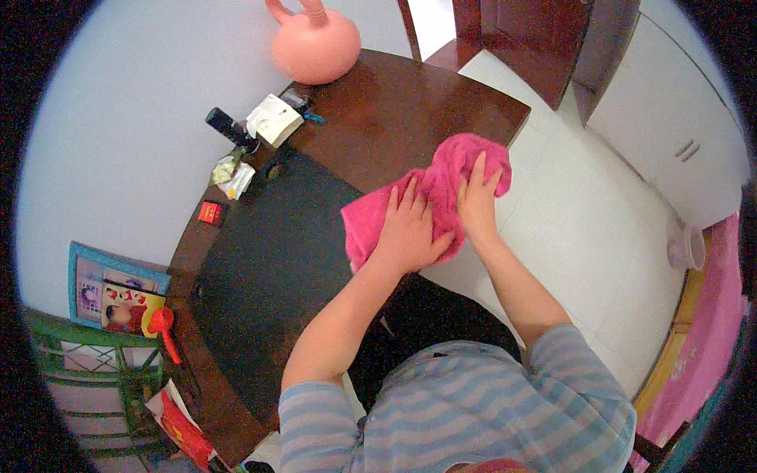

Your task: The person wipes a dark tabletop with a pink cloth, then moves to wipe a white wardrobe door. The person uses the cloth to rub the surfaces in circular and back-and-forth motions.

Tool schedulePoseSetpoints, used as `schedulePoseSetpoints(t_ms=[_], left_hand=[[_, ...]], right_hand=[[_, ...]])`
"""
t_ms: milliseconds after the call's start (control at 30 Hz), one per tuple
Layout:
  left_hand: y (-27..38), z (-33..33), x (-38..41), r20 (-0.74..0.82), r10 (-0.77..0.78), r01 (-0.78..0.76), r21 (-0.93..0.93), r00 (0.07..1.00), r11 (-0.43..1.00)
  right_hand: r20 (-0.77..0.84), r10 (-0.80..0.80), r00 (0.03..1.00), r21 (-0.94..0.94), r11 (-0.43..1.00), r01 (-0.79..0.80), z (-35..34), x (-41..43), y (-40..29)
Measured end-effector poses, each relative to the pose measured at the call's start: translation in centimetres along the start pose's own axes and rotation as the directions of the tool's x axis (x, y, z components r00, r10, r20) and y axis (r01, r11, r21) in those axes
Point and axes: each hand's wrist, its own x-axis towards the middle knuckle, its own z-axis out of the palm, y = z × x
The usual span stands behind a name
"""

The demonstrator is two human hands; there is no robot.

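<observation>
A bright pink towel-like cloth (378, 222) is spread and partly bunched under both hands, over the front edge of a dark brown wooden desk (408, 106). My left hand (408, 233) holds its wider, flatter part from above, fingers extended and thumb out to the right. On the bunched far-right part is my right hand (480, 198), its fingers curved over the folds and its thumb mostly hidden. That end of the cloth reaches past the desk edge, above the floor. The undersides of the cloth and of both palms are out of sight.
A black mat (278, 260) covers much of the desk. Along the wall stand a pink round vase (316, 47), a tissue box (278, 121), a black bottle (227, 125) and a small red box (210, 211). An orange-red handheld item (164, 331) lies near a blue picture frame (89, 290).
</observation>
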Motion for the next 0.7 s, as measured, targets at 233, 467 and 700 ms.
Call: schedulePoseSetpoints(t_ms=[233,467,700], left_hand=[[0.6,-4.7,-14.2,0.152,-0.036,0.05,-0.086,0.988,0.995],[-4.6,-6.9,-17.8,0.236,-0.37,0.382,-0.005,0.898,0.924],[-12.4,-2.0,-12.1,-0.036,-0.598,0.599,0.06,0.801,0.799]], right_hand=[[0.339,-0.411,0.846,-0.271,0.819,0.507,-3.8,-9.2,-5.4],[0.546,-0.494,0.677,-0.329,0.617,0.715,-2.6,-0.7,-5.9],[0.583,-0.496,0.644,-0.383,0.531,0.756,8.1,12.4,-5.8]])
